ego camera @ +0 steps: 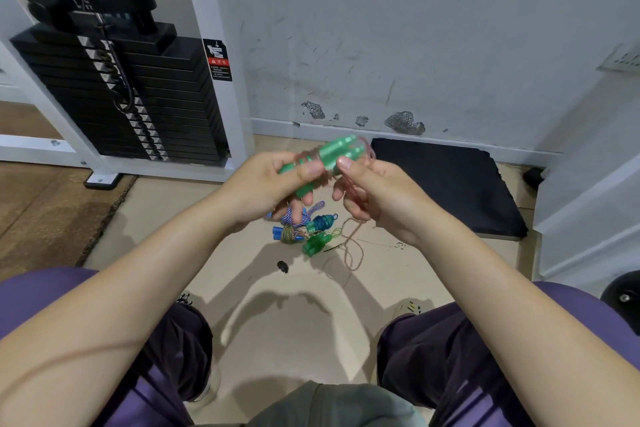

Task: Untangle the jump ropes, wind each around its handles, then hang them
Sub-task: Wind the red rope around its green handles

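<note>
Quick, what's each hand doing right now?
Left hand: grips the pair of green handles.
Right hand: pinches the pinkish rope against the handles.

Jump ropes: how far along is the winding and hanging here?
Done: several wound rope bundles lie on the floor. In hand: left hand grips paired green plastic handles; right hand feeds thin pinkish cord around them, slack trailing down. Left: finish winding; nothing hung.
</note>
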Available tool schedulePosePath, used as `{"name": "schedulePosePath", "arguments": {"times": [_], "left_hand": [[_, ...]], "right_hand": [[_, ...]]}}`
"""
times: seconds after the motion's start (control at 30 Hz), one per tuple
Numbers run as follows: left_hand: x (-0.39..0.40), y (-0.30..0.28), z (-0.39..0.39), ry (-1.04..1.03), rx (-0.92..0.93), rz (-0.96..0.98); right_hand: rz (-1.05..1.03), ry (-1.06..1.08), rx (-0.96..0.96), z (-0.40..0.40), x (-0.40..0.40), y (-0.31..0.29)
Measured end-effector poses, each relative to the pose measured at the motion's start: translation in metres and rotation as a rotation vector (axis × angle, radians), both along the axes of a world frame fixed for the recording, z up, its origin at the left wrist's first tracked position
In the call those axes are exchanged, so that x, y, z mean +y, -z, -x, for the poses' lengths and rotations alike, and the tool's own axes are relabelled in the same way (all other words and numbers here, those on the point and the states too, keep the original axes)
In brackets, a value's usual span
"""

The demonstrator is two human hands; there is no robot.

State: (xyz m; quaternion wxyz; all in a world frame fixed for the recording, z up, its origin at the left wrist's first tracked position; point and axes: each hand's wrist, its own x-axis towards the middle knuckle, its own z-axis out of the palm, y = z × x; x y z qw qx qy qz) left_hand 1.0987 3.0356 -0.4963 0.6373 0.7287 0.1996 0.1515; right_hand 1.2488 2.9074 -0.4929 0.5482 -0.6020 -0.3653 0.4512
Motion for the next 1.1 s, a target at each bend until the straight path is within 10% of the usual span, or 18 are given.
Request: {"name": "schedulePosePath", "arguments": {"times": [0.23, 0.43, 0.63, 1.1], "left_hand": [[0.027, 0.008, 0.0, -0.376, 0.029, 0.012], [0.013, 0.007, 0.002, 0.056, 0.377, -0.281], [0.007, -0.006, 0.007, 0.383, 0.321, -0.158], [-0.005, 0.002, 0.004, 0.335, 0.329, 0.003]], "right_hand": [[0.028, -0.096, -0.507, 0.014, -0.003, 0.0], [-0.1, 0.047, -0.932, 0.004, -0.002, -0.004], [-0.089, 0.07, -0.78, -0.004, 0.0, 0.004], [-0.128, 0.192, -0.697, 0.014, 0.004, 0.006]]}}
